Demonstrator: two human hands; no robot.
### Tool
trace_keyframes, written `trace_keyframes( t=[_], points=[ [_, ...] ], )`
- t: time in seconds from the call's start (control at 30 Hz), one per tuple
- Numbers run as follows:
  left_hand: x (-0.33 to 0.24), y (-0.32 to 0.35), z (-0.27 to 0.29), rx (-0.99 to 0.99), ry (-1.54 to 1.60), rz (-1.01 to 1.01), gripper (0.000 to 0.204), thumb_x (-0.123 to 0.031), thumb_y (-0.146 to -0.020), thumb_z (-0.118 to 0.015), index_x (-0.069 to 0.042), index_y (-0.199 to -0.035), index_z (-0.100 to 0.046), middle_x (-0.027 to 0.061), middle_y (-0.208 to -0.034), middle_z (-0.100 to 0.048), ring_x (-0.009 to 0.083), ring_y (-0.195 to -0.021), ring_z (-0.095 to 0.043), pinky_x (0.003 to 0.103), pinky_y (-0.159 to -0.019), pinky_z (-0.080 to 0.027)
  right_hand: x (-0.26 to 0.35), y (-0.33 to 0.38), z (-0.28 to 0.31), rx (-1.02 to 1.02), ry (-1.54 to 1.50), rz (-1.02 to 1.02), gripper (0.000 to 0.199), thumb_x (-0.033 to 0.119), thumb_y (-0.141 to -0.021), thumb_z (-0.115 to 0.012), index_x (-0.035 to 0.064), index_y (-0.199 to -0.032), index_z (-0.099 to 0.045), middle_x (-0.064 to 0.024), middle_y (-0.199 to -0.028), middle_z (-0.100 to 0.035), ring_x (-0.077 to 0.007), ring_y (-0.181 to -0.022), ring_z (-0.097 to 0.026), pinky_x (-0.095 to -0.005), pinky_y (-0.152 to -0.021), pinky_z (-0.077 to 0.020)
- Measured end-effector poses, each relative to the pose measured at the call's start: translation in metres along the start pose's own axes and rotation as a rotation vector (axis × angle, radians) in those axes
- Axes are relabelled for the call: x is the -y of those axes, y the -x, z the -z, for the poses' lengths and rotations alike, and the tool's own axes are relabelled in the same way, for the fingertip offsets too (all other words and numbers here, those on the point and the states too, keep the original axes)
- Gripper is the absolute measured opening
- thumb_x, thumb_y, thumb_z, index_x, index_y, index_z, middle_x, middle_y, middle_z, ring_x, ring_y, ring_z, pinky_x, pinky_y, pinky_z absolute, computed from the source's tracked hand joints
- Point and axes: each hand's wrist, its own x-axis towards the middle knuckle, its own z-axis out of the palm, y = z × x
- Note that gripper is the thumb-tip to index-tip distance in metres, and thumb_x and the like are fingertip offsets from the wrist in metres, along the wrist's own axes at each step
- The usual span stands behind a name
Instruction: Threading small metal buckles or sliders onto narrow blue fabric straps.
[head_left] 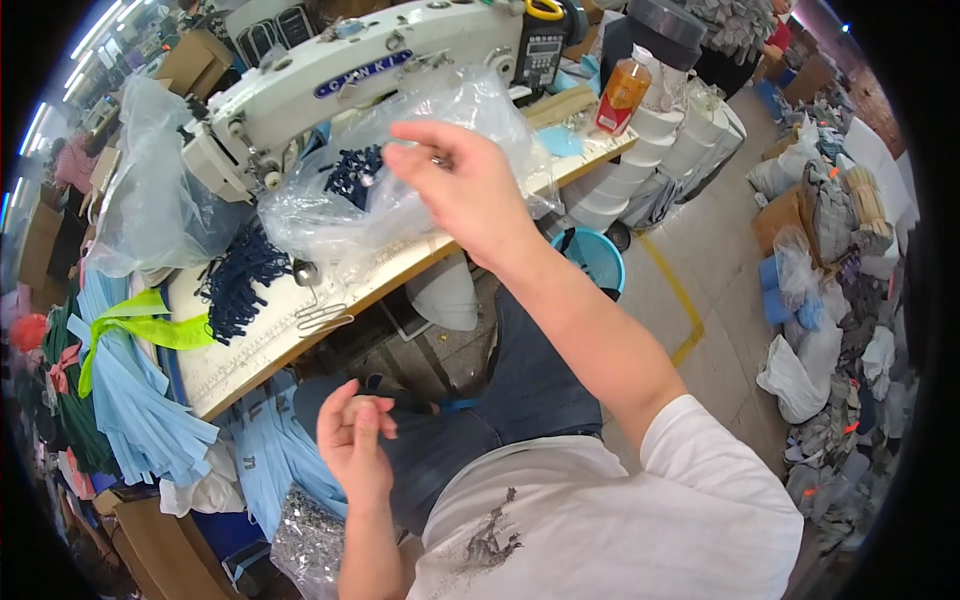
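My right hand (pixel 462 185) is raised above the front of the sewing table, over a clear plastic bag (pixel 340 225). Its thumb and fingers are apart, and no held thing shows between them. Inside the bag lies a clump of small navy fabric pieces (pixel 352 178), next to my fingertips. My left hand (pixel 355 440) hovers over my lap, palm up, with loosely curled fingers and nothing visible in them. A heap of navy fabric strips (pixel 240 282) rests on the table (pixel 225 375) below the head of a white sewing machine (pixel 330 85).
Light blue strips (pixel 140 380) and a neon yellow strip (pixel 150 322) hang over the table's left end. An orange bottle (pixel 624 92) stands at its right end. Below that are white cone stacks (pixel 640 165) and a blue basket (pixel 597 262). Grey scrap piles (pixel 835 370) line the right.
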Motion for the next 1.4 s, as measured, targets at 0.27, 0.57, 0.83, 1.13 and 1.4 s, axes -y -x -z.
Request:
trace_keyframes(
  t=[0.27, 0.57, 0.83, 1.13, 1.4],
  points=[
    [-0.032, -0.119, 0.103, -0.387, -1.134, -0.421, 0.035, -0.018, -0.086, -0.068, 0.001, -0.114, -0.059, 0.0063, -0.091, -0.059, 0.0147, -0.078, -0.051, 0.028, -0.065, -0.043, -0.093, 0.155, 0.045, 0.145, -0.600, -1.051, 0.017, 0.000, -0.085, -0.049, 0.0039, -0.101, -0.052, -0.0083, -0.091, -0.058, -0.0072, -0.058, -0.045, -0.0196, -0.040, -0.0296],
    [-0.031, -0.173, 0.192, -0.310, -1.313, -0.237, 0.033, -0.024, -0.085, -0.067, 0.004, -0.103, -0.064, 0.0124, -0.086, -0.064, 0.0196, -0.075, -0.060, 0.030, -0.070, -0.047, -0.087, 0.193, 0.035, 0.306, -0.523, -0.983, 0.025, 0.029, -0.099, -0.051, 0.0040, -0.103, -0.051, -0.0084, -0.090, -0.060, -0.0050, -0.052, -0.040, -0.0194, -0.041, -0.0262],
    [-0.028, -0.181, 0.193, -0.343, -1.333, -0.211, 0.035, -0.008, -0.084, -0.057, 0.004, -0.117, -0.057, 0.0136, -0.092, -0.063, 0.0209, -0.078, -0.059, 0.030, -0.073, -0.047, -0.093, 0.206, 0.040, 0.363, -0.540, -0.956, 0.026, 0.020, -0.097, -0.054, 0.0008, -0.114, -0.055, -0.0009, -0.085, -0.051, -0.0017, -0.057, -0.036, -0.0176, -0.043, -0.0239],
    [-0.085, -0.203, 0.201, -0.222, -1.778, -0.284, 0.024, -0.002, -0.083, -0.057, 0.006, -0.105, -0.059, 0.0213, -0.096, -0.057, 0.0390, -0.092, -0.055, 0.039, -0.079, -0.046, -0.100, 0.213, 0.037, 0.343, -0.537, -0.973, 0.021, 0.020, -0.095, -0.057, 0.0035, -0.109, -0.057, -0.0012, -0.086, -0.053, -0.0027, -0.056, -0.038, -0.0187, -0.042, -0.0252],
    [-0.116, -0.176, 0.222, -0.324, -1.109, -0.466, 0.037, -0.019, -0.097, -0.055, 0.004, -0.125, -0.054, 0.0130, -0.114, -0.062, 0.0195, -0.097, -0.060, 0.030, -0.081, -0.047, -0.082, 0.204, 0.040, 0.364, -0.678, -0.983, 0.019, 0.016, -0.096, -0.055, 0.0029, -0.110, -0.057, -0.0074, -0.094, -0.064, -0.0036, -0.053, -0.042, -0.0180, -0.041, -0.0303]
  ],
)
